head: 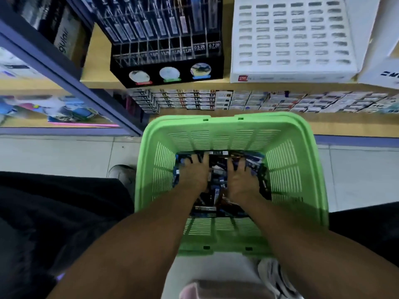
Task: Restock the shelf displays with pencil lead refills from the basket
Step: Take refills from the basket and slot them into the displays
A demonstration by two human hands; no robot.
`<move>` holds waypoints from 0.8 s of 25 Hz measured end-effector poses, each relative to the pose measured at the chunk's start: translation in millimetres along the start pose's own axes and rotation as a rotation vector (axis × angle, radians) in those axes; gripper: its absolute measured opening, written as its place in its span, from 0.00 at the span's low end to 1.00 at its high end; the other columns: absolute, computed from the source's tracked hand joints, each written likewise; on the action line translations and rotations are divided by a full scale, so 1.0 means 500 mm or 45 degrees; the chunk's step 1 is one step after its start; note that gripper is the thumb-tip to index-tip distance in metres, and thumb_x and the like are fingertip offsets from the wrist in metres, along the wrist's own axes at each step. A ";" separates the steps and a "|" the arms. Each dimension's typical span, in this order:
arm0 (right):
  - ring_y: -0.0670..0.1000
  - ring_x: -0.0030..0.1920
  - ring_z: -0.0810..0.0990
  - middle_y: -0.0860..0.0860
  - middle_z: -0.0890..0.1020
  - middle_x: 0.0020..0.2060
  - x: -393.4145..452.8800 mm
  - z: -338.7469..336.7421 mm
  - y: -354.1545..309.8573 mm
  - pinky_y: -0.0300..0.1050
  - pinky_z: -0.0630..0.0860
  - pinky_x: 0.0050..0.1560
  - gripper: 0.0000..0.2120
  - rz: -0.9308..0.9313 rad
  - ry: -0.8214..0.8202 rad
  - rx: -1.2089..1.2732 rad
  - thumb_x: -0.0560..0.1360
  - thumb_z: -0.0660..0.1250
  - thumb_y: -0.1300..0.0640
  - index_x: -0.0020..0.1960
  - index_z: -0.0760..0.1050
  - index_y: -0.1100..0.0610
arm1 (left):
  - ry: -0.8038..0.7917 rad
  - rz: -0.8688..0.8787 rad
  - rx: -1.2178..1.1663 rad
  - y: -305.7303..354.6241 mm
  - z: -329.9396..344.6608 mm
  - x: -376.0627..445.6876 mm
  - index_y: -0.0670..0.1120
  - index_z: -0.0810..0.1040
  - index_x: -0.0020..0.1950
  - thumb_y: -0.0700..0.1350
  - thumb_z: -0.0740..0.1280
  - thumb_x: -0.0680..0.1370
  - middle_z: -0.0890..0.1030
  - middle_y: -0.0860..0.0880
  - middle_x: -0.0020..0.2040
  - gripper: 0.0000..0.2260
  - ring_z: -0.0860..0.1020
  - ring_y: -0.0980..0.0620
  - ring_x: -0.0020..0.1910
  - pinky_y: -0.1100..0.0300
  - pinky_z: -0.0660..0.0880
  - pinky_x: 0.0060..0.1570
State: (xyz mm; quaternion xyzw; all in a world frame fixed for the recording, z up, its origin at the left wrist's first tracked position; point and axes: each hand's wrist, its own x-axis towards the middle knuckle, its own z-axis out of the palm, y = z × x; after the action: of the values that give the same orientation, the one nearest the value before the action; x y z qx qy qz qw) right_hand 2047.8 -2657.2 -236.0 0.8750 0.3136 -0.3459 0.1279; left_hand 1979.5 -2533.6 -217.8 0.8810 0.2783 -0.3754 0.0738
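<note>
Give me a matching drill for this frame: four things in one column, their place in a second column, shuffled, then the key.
Things:
1. green basket
2. black display rack
3. white slotted tray
4. refill packs

Places:
A. on the shelf top, right of the black rack
B. on the floor, in front of the shelf
C. in the basket bottom, under the left hand and right hand
D. on the shelf top, left of the white tray

Pairs: 1-B, 2-D, 3-A, 4-C
</note>
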 end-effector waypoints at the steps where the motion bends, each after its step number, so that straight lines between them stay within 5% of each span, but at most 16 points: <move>1: 0.64 0.73 0.62 0.62 0.51 0.77 0.004 0.008 0.003 0.59 0.73 0.65 0.47 -0.003 0.030 0.004 0.74 0.73 0.48 0.80 0.44 0.53 | 0.009 0.008 0.006 -0.002 0.010 -0.001 0.46 0.43 0.81 0.52 0.80 0.69 0.54 0.35 0.77 0.55 0.59 0.33 0.75 0.36 0.62 0.69; 6: 0.62 0.65 0.72 0.59 0.67 0.68 -0.016 0.036 0.011 0.57 0.79 0.54 0.24 -0.057 0.062 0.077 0.78 0.66 0.57 0.71 0.63 0.60 | 0.065 -0.004 -0.022 0.002 0.052 -0.036 0.41 0.52 0.78 0.48 0.79 0.69 0.57 0.37 0.77 0.48 0.57 0.35 0.76 0.37 0.59 0.72; 11: 0.59 0.56 0.79 0.60 0.74 0.61 0.012 0.035 0.008 0.47 0.79 0.47 0.26 -0.060 0.034 0.277 0.74 0.74 0.51 0.64 0.71 0.63 | 0.000 -0.186 -0.627 -0.009 0.054 -0.019 0.41 0.56 0.74 0.49 0.82 0.66 0.58 0.36 0.74 0.47 0.62 0.36 0.72 0.44 0.68 0.67; 14: 0.57 0.50 0.82 0.56 0.81 0.52 0.017 0.020 0.002 0.47 0.80 0.43 0.19 -0.022 -0.010 0.350 0.71 0.77 0.50 0.56 0.76 0.59 | -0.022 -0.244 -0.720 -0.014 0.074 -0.027 0.40 0.56 0.77 0.50 0.80 0.68 0.62 0.39 0.74 0.47 0.62 0.38 0.73 0.43 0.67 0.67; 20: 0.56 0.46 0.81 0.54 0.81 0.46 0.021 0.009 -0.015 0.46 0.79 0.43 0.16 -0.015 -0.079 0.516 0.70 0.76 0.49 0.51 0.77 0.57 | -0.039 -0.178 -1.221 -0.021 0.085 -0.004 0.41 0.75 0.54 0.40 0.74 0.70 0.79 0.41 0.50 0.16 0.79 0.41 0.51 0.55 0.76 0.47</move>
State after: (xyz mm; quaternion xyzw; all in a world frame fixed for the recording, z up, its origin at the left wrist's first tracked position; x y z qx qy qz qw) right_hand 2046.7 -2648.7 -246.6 0.8698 0.2386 -0.4296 -0.0434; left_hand 1946.4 -2540.0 -245.7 0.7212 0.4775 -0.2218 0.4503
